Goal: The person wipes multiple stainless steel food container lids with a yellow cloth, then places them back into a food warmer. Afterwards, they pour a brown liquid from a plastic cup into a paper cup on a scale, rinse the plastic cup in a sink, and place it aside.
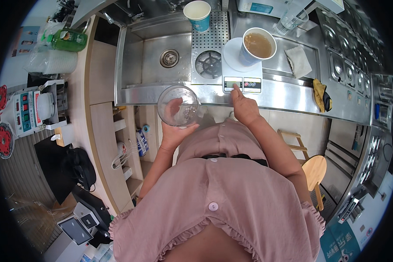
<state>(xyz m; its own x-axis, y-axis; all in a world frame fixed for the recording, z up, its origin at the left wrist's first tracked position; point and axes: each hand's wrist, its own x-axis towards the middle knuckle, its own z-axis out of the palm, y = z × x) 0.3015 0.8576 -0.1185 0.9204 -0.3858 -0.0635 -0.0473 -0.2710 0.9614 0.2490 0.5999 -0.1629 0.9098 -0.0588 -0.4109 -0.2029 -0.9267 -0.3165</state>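
Note:
My left hand (pixel 177 132) holds a clear plastic cup (pixel 178 106) in front of the counter's edge; some small pale pieces show at its bottom. With a finger extended, my right hand (pixel 245 106) reaches to the display of a white digital kitchen scale (pixel 242 77); whether it touches is hard to tell. On the scale's round plate stands a paper cup (pixel 256 58) of brown liquid with pale bits floating in it. A teal and white paper cup (pixel 197 24) stands on the perforated drain plate (pixel 216 36), behind a round cup rinser (pixel 208 64).
Left of the rinser lies a steel sink (pixel 163 39). A folded cloth (pixel 298 62), a clear measuring jug (pixel 290 21) and a yellow and black cloth item (pixel 320 95) are at the right. A cup sealing machine (pixel 26 113) stands far left. A wooden stool (pixel 314 172) is beside me.

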